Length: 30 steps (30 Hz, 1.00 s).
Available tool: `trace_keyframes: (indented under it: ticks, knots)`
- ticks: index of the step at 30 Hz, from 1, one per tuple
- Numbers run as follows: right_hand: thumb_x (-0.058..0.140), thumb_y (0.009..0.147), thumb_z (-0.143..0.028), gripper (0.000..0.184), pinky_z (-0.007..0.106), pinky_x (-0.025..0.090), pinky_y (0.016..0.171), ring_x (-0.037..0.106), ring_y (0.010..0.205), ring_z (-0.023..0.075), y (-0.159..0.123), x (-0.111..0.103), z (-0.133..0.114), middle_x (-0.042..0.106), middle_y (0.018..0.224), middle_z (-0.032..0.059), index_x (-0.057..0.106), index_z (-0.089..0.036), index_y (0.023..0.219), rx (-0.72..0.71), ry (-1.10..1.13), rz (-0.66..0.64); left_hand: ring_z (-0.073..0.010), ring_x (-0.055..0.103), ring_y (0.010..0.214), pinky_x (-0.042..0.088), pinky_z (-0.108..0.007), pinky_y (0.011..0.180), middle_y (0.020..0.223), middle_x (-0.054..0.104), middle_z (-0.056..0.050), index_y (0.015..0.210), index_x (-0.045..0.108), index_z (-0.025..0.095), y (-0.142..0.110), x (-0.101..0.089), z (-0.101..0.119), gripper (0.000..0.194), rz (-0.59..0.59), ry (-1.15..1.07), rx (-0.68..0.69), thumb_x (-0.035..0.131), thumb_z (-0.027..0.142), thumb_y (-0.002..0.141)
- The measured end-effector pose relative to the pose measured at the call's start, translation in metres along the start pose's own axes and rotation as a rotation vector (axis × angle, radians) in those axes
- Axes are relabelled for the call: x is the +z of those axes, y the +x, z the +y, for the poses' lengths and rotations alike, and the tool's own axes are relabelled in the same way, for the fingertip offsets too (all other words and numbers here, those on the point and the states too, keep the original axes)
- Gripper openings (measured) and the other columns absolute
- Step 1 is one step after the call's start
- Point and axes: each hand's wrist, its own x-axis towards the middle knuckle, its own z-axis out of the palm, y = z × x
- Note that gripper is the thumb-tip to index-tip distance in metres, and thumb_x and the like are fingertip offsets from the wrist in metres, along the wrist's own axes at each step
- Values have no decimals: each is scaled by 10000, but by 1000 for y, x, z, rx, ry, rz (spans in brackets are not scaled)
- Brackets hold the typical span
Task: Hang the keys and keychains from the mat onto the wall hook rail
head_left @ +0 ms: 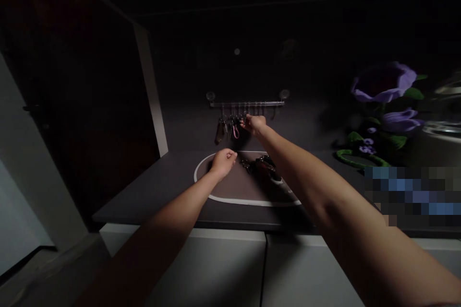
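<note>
A metal hook rail [247,103] is fixed to the dark wall, with several key bunches [230,126] hanging from it. My right hand [255,123] reaches up to the rail, fingers pinched on a dark key bunch [243,119] at one of the hooks. My left hand [223,161] hovers over an oval tray [230,192] with a pale rim, fingers curled closed; whether it holds anything I cannot make out. More keys [262,165] lie on the tray just right of that hand.
The tray sits on a dark countertop [144,196] above white cabinet fronts [230,268]. Purple artificial flowers [385,100] stand at the right. A white post [151,91] and dark panel are at the left. The scene is dim.
</note>
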Motion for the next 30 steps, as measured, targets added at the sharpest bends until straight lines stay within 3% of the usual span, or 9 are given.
trace_keyframes:
  ticks: [14,20,26,30]
  knots:
    - [502,757,-81,114,190,460,445,476,385,60,8,-10,15,468,404,-42,536,-116,655,-115,-158,-38,-55,411,418,299,-180,433,512,493,40,683,525,147,1,1,-3,137,-5,7,11,527,269,743]
    - [578,674,-82,125,164,404,447,459,406,53,8,-20,18,470,410,-41,523,-124,569,-166,-211,-60,-71,433,479,317,-189,480,531,492,40,697,553,145,-1,0,-2,122,-16,90,83,537,263,719]
    - [574,650,-49,96,172,387,484,448,429,46,6,-31,18,492,473,-46,527,-128,621,-187,-272,-61,-77,428,521,325,-194,520,566,493,36,724,585,139,-5,-1,4,88,-90,159,145,544,214,705]
    - [594,640,-93,61,201,420,571,474,503,60,-6,-41,20,545,564,-33,572,-121,689,-258,-383,-58,-111,484,645,380,-226,635,699,568,-15,772,625,146,-9,-1,7,106,-187,289,302,543,186,718]
